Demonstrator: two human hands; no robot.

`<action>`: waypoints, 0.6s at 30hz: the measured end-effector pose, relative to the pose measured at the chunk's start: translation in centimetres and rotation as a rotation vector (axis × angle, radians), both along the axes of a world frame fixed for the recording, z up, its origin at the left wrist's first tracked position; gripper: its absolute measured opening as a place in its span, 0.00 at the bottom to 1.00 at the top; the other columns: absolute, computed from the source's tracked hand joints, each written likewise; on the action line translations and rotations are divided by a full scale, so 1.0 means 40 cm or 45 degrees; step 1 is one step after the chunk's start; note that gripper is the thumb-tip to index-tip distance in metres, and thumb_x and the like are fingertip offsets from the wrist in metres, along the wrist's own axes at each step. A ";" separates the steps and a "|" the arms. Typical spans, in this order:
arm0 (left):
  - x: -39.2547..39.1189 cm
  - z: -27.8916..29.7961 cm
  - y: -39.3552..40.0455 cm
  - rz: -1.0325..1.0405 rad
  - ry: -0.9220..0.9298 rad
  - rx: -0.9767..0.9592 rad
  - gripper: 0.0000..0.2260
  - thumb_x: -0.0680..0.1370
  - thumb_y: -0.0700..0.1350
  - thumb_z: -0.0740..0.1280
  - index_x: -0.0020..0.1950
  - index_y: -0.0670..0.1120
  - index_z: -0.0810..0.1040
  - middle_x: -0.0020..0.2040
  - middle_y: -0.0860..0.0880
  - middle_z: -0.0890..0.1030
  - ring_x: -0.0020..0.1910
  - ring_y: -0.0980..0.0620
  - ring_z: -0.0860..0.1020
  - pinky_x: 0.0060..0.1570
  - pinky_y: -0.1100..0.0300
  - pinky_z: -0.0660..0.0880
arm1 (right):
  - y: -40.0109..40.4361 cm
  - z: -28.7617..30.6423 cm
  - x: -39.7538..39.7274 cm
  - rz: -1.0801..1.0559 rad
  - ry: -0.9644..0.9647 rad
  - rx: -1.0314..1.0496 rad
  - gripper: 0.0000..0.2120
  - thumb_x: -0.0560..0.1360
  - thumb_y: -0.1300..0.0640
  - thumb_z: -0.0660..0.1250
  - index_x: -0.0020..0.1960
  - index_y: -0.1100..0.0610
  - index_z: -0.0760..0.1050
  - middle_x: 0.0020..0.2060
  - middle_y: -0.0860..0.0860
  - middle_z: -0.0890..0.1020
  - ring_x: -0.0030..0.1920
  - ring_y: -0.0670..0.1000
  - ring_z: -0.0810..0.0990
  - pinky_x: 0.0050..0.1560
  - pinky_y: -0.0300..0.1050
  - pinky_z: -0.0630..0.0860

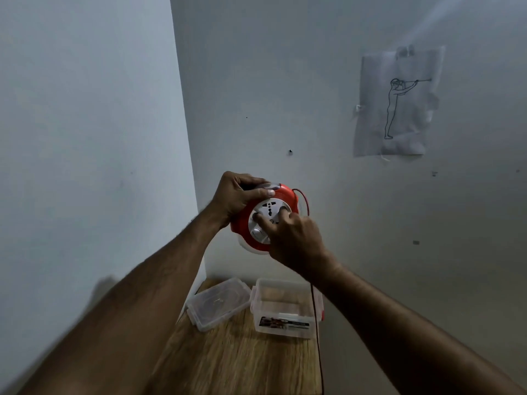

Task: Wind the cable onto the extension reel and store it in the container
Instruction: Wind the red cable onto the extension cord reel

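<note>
A round red and white extension reel [285, 196] is held up in the air in front of the wall corner. My left hand [239, 195] grips its upper left rim. My right hand [293, 238] lies on the white socket face, fingertips pressed into the centre disc. A thin red cable [315, 312] leaves the reel's right side, loops down behind my right wrist and hangs past the container to the bottom of the frame. The clear plastic container [285, 323] stands open on the wooden table below.
The container's clear lid [218, 302] lies flat just left of it on the wooden table [236, 363]. Walls meet in a corner behind the table. A paper sheet with a line drawing [396, 101] is taped to the right wall.
</note>
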State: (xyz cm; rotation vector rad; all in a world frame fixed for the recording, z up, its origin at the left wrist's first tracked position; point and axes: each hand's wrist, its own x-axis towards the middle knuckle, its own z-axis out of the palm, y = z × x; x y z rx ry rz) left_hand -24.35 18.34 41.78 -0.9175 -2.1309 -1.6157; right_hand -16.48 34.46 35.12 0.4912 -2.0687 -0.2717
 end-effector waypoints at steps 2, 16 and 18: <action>0.001 0.007 0.010 0.032 0.052 -0.016 0.14 0.72 0.44 0.80 0.56 0.42 0.87 0.49 0.46 0.88 0.47 0.48 0.87 0.50 0.53 0.84 | 0.001 0.018 -0.009 0.084 0.028 -0.085 0.30 0.66 0.49 0.79 0.65 0.56 0.77 0.39 0.61 0.83 0.30 0.55 0.82 0.31 0.44 0.79; -0.008 -0.015 0.048 0.106 0.161 0.008 0.15 0.71 0.44 0.81 0.55 0.43 0.87 0.47 0.47 0.88 0.44 0.51 0.86 0.46 0.59 0.83 | -0.143 0.135 0.017 1.078 -0.787 -3.760 0.28 0.77 0.47 0.71 0.69 0.59 0.64 0.55 0.63 0.79 0.46 0.58 0.86 0.57 0.56 0.80; -0.012 -0.019 0.041 0.099 0.139 0.055 0.15 0.71 0.43 0.81 0.55 0.42 0.87 0.47 0.46 0.88 0.44 0.51 0.86 0.46 0.58 0.83 | -0.129 0.166 0.043 1.149 -0.741 -4.010 0.18 0.80 0.51 0.68 0.61 0.59 0.66 0.31 0.62 0.80 0.16 0.52 0.76 0.38 0.50 0.80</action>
